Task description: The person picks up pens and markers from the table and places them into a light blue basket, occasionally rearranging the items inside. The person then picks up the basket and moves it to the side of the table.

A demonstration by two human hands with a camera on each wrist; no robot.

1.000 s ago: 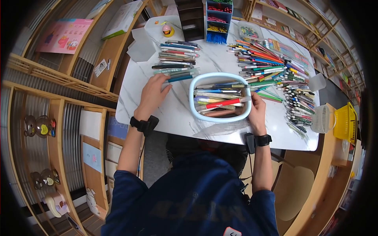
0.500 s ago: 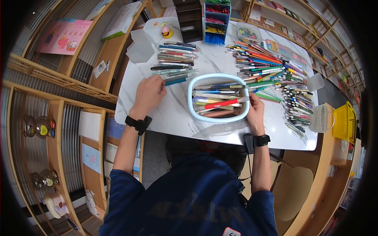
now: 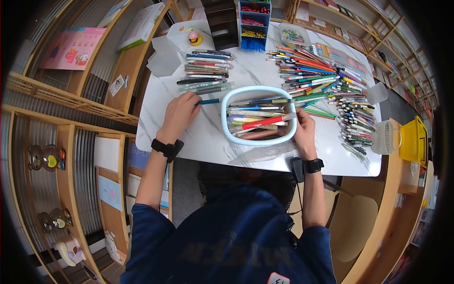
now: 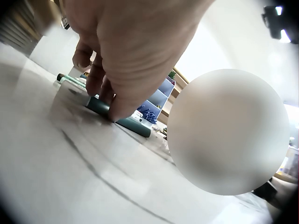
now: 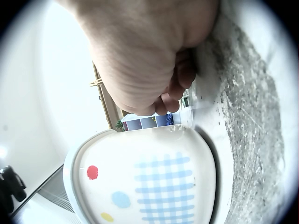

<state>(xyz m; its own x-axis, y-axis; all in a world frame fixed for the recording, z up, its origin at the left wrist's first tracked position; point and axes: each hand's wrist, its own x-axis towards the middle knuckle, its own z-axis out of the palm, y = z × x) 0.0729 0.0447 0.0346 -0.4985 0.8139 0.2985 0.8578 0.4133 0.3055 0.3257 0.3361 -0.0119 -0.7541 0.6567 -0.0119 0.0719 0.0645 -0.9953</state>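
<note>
My left hand (image 3: 178,115) pinches the left end of a dark teal pen (image 3: 208,101), just below a row of pens (image 3: 207,71). In the left wrist view, thumb and fingertips of the left hand (image 4: 126,51) close on the dark green barrel (image 4: 135,126) low over the table. A light-blue-rimmed basket (image 3: 224,118) holds many pens, a red one (image 3: 262,123) lying slantwise on top. My right hand (image 3: 305,132) grips the basket's right side; in the right wrist view its curled fingers are beside the white basket wall (image 5: 126,168), the exact contact partly hidden.
A large pile of pens (image 3: 314,78) covers the table's right part. Behind stand a blue compartment organizer (image 3: 254,28) and a dark rack (image 3: 221,26). A pink-and-yellow toy (image 3: 194,37) sits back left; white (image 3: 384,137) and yellow baskets (image 3: 413,142) are beyond the right edge.
The left hand, earlier spread and then drawn in beside the pens, now has the teal pen, shifted slightly down from the row. The right hand stays at the basket.
</note>
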